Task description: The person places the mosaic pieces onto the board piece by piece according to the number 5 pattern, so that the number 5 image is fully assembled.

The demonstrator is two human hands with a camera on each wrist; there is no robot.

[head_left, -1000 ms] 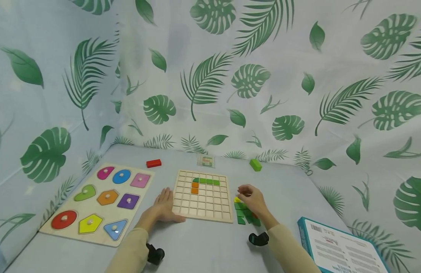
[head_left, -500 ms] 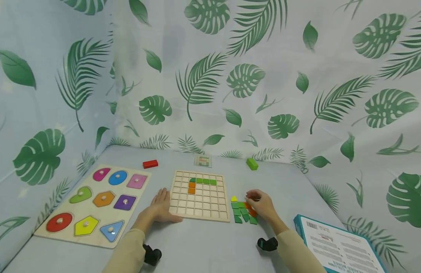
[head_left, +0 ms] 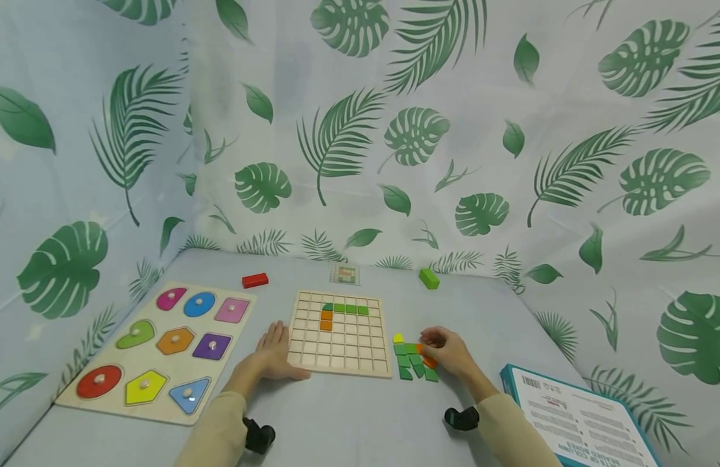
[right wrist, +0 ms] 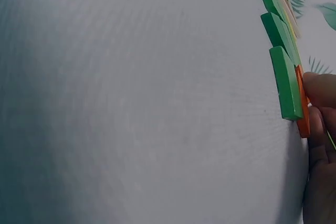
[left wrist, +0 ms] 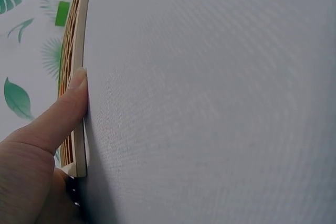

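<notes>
My left hand (head_left: pixel 272 357) lies flat with spread fingers at the left side of a wooden grid board (head_left: pixel 342 353). In the left wrist view, its thumb (left wrist: pixel 65 111) rests against the board's edge. Orange and green tiles (head_left: pixel 353 309) sit in some grid squares. Right of the board, my right hand (head_left: pixel 450 353) bends its fingers over the orange tiles (head_left: pixel 430 363) beside a group of green tiles (head_left: pixel 403 360). The right wrist view has its fingertips touching an orange tile (right wrist: pixel 303 103); whether they pinch it is unclear. A yellow tile (head_left: pixel 398 338) lies at the group's far end.
A shape puzzle board (head_left: pixel 144 363) with knobbed pieces lies on the left. Behind the grid board are a red block (head_left: pixel 255 280), a small pattern card (head_left: pixel 345 274) and a green block (head_left: pixel 429 279). A blue-edged box (head_left: pixel 576 415) occupies the right front.
My right hand has moved from near the yellow tile rightward and slightly nearer, to the orange tiles, uncovering more green tiles. My left hand stays by the board. The head view has shifted slightly.
</notes>
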